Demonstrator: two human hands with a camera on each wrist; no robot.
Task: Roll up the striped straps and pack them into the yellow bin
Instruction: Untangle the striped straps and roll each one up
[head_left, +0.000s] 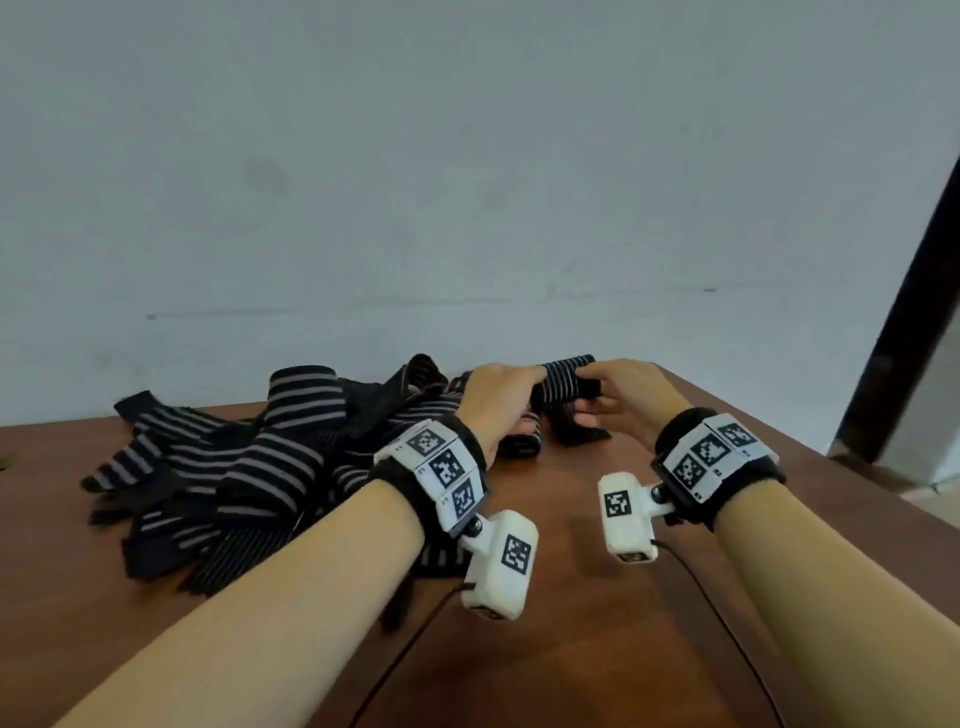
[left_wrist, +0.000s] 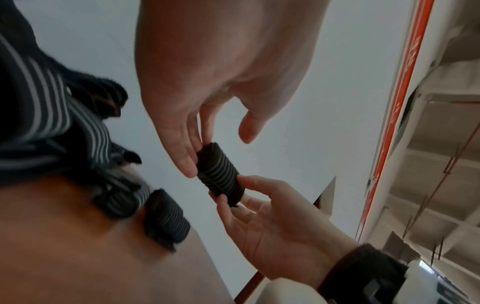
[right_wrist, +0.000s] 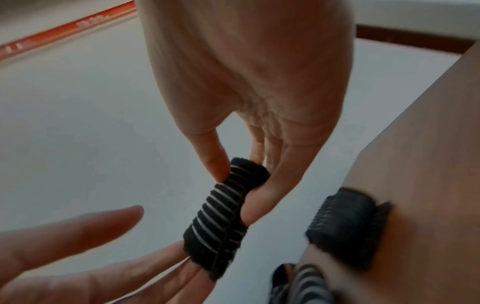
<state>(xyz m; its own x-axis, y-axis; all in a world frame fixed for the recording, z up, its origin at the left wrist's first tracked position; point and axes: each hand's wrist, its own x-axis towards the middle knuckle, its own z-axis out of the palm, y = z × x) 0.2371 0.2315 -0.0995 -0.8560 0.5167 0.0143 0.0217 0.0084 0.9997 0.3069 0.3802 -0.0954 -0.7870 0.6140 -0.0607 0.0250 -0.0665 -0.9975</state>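
A small rolled striped strap (head_left: 563, 387) hangs in the air between my two hands over the far side of the table. My right hand (head_left: 628, 400) pinches one end of the roll (right_wrist: 221, 218) between thumb and fingers. My left hand (head_left: 498, 395) touches the other end with nearly straight fingers (left_wrist: 185, 160), its thumb held apart. A loose pile of black-and-grey striped straps (head_left: 249, 457) lies to the left of my left arm. Two rolled straps (head_left: 522, 441) (head_left: 579, 428) lie on the table under my hands. No yellow bin shows in any view.
The brown wooden table (head_left: 571, 649) stands against a pale wall (head_left: 467, 182). Its right edge (head_left: 841, 457) runs close to my right wrist. A dark door frame (head_left: 914, 291) stands at the far right. Thin cables (head_left: 415, 644) trail from the wrist cameras.
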